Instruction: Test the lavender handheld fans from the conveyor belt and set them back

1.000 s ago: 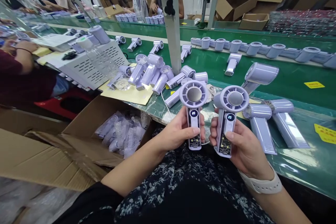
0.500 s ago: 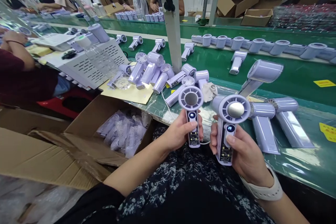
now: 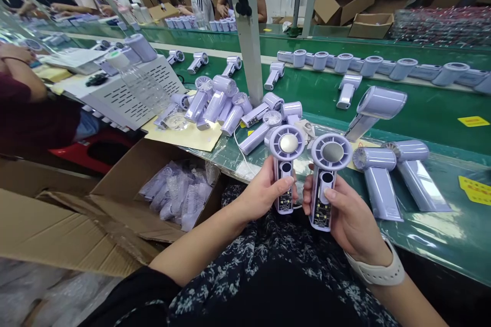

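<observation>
My left hand (image 3: 268, 189) is closed around the handle of a lilac handheld fan (image 3: 284, 199), thumb resting on its front below the round display. A second lilac handheld fan (image 3: 321, 209) is gripped in my right hand (image 3: 347, 214), with the thumb beside its button panel. Both fans stand upright, side by side, round heads facing me. Each handle's front is uncovered, showing a circuit board, and both displays look dark. Past my right hand, lilac fans (image 3: 379, 181) lean on the bench. Behind my left hand lies a heap of more fans (image 3: 218, 102).
A green conveyor (image 3: 307, 87) carries spaced fans, with a row of fans (image 3: 372, 65) beyond. A metal post (image 3: 251, 51) rises at the bench edge. Below left, a cardboard box (image 3: 123, 179) holds bagged parts. A perforated white case (image 3: 149, 92) and a person's arm (image 3: 23, 71) are left.
The displays on both fans, which showed 20, are now dark. My right hand has moved slightly left and up with its fan, and the left fan's head has shifted a little right.
</observation>
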`<state>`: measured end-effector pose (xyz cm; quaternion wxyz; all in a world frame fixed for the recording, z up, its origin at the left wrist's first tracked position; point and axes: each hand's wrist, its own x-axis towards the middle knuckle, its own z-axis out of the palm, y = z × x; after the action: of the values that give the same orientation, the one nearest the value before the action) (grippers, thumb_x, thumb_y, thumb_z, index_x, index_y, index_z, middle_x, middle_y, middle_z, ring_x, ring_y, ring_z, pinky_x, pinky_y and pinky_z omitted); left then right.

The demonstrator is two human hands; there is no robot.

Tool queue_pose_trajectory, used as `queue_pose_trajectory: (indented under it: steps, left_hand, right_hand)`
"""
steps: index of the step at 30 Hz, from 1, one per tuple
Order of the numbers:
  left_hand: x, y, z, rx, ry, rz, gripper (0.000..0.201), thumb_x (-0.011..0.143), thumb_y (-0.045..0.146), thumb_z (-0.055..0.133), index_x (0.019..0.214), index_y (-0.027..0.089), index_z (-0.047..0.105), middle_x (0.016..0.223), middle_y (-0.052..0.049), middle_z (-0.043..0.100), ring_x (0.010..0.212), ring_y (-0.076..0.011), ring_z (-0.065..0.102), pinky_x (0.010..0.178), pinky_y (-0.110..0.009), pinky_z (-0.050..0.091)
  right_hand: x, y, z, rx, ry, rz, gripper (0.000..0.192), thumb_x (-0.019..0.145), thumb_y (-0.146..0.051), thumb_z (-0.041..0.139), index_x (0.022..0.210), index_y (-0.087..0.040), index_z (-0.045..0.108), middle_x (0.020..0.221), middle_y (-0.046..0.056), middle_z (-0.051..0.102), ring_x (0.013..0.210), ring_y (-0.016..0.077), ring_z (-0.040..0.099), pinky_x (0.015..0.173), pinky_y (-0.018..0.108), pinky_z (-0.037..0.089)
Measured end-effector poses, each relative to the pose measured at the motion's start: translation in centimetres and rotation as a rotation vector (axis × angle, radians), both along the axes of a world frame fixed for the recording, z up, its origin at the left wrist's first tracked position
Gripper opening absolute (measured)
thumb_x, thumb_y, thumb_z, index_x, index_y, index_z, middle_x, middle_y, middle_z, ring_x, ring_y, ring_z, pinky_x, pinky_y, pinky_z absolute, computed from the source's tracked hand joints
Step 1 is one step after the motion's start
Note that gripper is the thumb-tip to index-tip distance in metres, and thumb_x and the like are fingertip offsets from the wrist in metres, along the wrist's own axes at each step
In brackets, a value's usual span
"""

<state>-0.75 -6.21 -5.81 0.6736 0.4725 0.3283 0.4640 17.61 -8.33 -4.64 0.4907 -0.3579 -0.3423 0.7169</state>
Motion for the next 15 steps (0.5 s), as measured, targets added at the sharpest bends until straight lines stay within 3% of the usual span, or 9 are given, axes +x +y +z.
queue_pose_trajectory:
  steps: [10, 13, 15]
  left_hand:
    - [-0.40, -0.15, 0.66, -0.032, -0.035, -0.036, 0.045, 0.085, 0.047, 0.076, 0.108, 0.022, 0.046, 0.103, -0.007, 0.067, 0.070, -0.0184, 0.069, 0.066, -0.034, 0.055]
    - [-0.43, -0.14, 0.62, -0.084, -0.002, 0.019, 0.058, 0.080, 0.046, 0.083, 0.116, 0.022, 0.044, 0.101, -0.007, 0.072, 0.070, -0.0201, 0.073, 0.067, -0.034, 0.057]
    - [-0.40, -0.09, 0.48, -0.114, -0.022, 0.027, 0.059, 0.082, 0.053, 0.080, 0.117, 0.022, 0.043, 0.092, -0.005, 0.074, 0.068, -0.0198, 0.073, 0.063, -0.032, 0.057]
  right_hand:
    - [-0.02, 0.00, -0.87, 0.093, 0.013, -0.042, 0.020, 0.088, -0.034, 0.076, 0.104, -0.023, 0.070, 0.088, 0.002, 0.066, 0.067, 0.0140, 0.062, 0.057, 0.026, 0.054]
    - [0.20, 0.32, -0.64, 0.039, 0.020, -0.051, 0.022, 0.090, -0.042, 0.075, 0.097, -0.022, 0.070, 0.084, 0.003, 0.068, 0.061, 0.0136, 0.061, 0.051, 0.024, 0.053]
    - [0.24, 0.52, -0.49, -0.025, 0.049, -0.019, 0.033, 0.095, -0.053, 0.067, 0.093, -0.020, 0.073, 0.084, 0.005, 0.071, 0.060, 0.0140, 0.063, 0.054, 0.026, 0.057]
